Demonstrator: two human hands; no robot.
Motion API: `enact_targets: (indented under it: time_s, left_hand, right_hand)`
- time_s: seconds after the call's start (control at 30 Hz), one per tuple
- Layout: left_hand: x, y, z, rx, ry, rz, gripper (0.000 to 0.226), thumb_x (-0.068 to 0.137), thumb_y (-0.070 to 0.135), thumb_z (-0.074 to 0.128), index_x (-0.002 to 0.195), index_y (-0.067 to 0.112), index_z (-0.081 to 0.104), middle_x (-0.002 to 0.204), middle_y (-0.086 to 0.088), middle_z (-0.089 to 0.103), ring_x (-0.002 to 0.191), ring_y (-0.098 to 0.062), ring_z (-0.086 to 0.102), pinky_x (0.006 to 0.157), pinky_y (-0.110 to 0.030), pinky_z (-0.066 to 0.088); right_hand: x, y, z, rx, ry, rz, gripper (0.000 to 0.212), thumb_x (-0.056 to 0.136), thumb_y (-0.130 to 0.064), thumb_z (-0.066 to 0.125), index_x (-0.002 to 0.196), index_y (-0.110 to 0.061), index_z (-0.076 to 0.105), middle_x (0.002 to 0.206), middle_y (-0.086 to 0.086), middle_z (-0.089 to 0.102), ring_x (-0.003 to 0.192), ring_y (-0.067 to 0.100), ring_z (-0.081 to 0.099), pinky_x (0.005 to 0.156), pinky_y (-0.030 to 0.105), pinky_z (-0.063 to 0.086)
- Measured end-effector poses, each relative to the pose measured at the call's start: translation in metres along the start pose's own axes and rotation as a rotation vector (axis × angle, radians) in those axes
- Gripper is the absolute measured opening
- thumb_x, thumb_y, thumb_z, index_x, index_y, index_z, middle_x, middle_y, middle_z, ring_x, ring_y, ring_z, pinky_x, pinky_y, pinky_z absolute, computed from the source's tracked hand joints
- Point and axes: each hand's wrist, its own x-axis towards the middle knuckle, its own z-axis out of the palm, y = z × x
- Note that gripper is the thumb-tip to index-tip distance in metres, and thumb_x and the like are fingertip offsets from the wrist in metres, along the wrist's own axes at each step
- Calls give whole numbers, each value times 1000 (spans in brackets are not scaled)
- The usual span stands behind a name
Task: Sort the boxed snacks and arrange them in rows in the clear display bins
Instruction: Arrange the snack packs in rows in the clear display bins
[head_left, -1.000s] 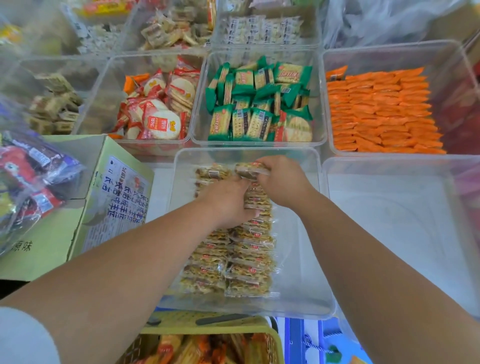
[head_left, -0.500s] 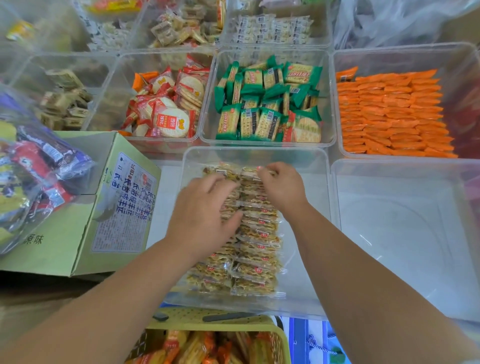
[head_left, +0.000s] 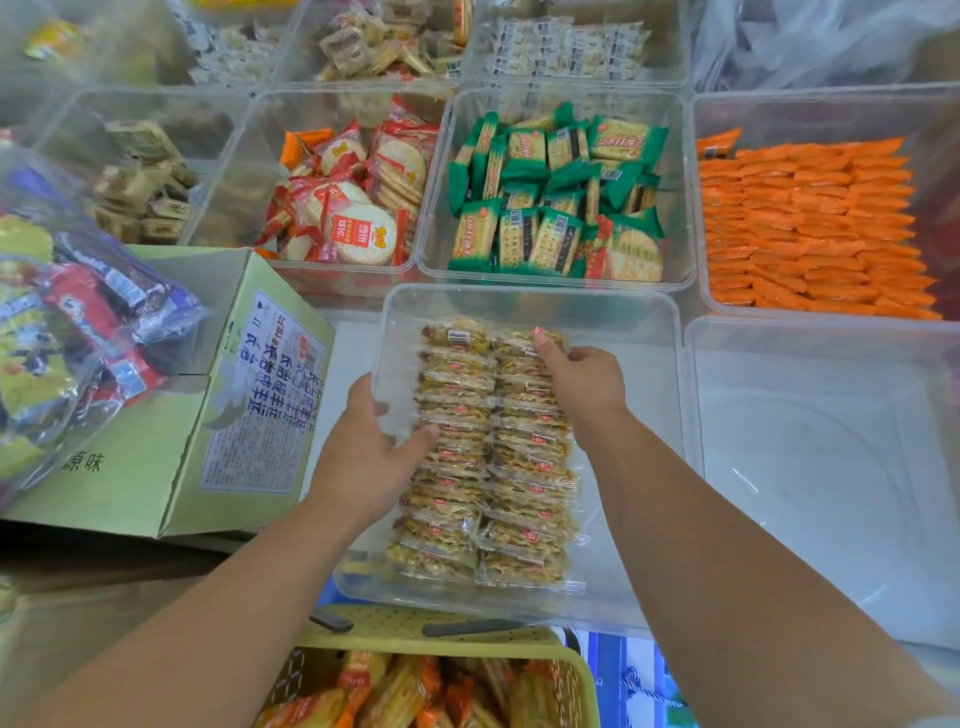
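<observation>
Left hand (head_left: 366, 457) clamps the left wall of the centre-frame clear bin (head_left: 634, 364), thumb against the two packet rows (head_left: 488, 467) inside. The right hand (head_left: 587, 387) is bent over the far packets, grip unclear. Risk: tugging the bin or shoving sideways could topple the rows.

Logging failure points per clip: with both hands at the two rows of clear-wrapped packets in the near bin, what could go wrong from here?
1. In the near bin, the two rows of overlapping packets have bare floor on their right; once the right hand lifts off, they may slide or fan out sideways.
2. The left hand sits at the bin's left wall, thumb against the left row; a push could skew that row or shift the bin.
</observation>
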Motion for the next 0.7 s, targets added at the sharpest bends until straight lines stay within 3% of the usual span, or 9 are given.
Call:
enact_targets:
  time_s: [0.1, 0.23, 0.37, 0.47, 0.53, 0.6, 0.7]
  left_hand:
    - [0, -1, 1, 27, 8, 16, 96, 87, 50, 76, 159, 29, 17, 130, 11, 47, 103, -18, 68, 73, -32, 46]
    - [2, -2, 2, 62, 22, 16, 97, 85, 52, 76, 158, 30, 17, 127, 12, 49, 98, -14, 68, 74, -35, 48]
    - [1, -2, 3, 65, 44, 13, 92, 87, 54, 73, 157, 31, 18, 125, 11, 51, 90, -10, 66, 69, -33, 44]
    - [1, -3, 3, 33, 45, 13, 86, 91, 53, 67, 158, 31, 18, 126, 10, 52, 87, -5, 64, 71, -33, 43]
    - [2, -4, 2, -8, 34, 12, 78, 96, 51, 63, 158, 33, 20, 130, 8, 54, 89, -5, 64, 76, -34, 43]
    - [3, -5, 0, -74, 16, 3, 73, 99, 48, 60, 159, 36, 18, 135, 7, 55, 95, -4, 62, 80, -34, 41]
    - [1, -9, -4, -146, -6, -11, 71, 103, 45, 55, 160, 42, 13, 145, 7, 53, 108, -11, 62, 87, -32, 38]
  right_hand:
    - [0, -5, 2, -32, -9, 23, 58, 84, -70, 63, 64, -16, 60, 62, 1, 58, 64, 22, 58, 58, 34, 44]
    - [1, -12, 6, -93, -2, 44, 59, 84, -71, 61, 66, -14, 60, 62, 1, 58, 62, 21, 58, 52, 29, 36]
    - [-5, -16, 5, -66, -58, 65, 57, 86, -75, 54, 70, -20, 57, 69, 1, 59, 68, 21, 58, 62, 33, 46]
    - [-15, -17, -7, 43, -125, 127, 60, 88, -81, 37, 86, -25, 58, 88, -5, 59, 80, 16, 54, 81, 43, 45]
    - [-22, -9, -16, 111, -124, 152, 73, 91, -81, 28, 117, -22, 62, 105, -9, 55, 95, 17, 51, 87, 47, 40]
    - [-32, 6, -23, 164, -103, 148, 74, 92, -79, 23, 140, -30, 52, 115, -10, 48, 104, 17, 44, 88, 44, 34]
    - [-48, 24, -23, 226, -127, 139, 68, 91, -81, 21, 142, -44, 47, 121, -17, 46, 111, 12, 41, 91, 40, 32]
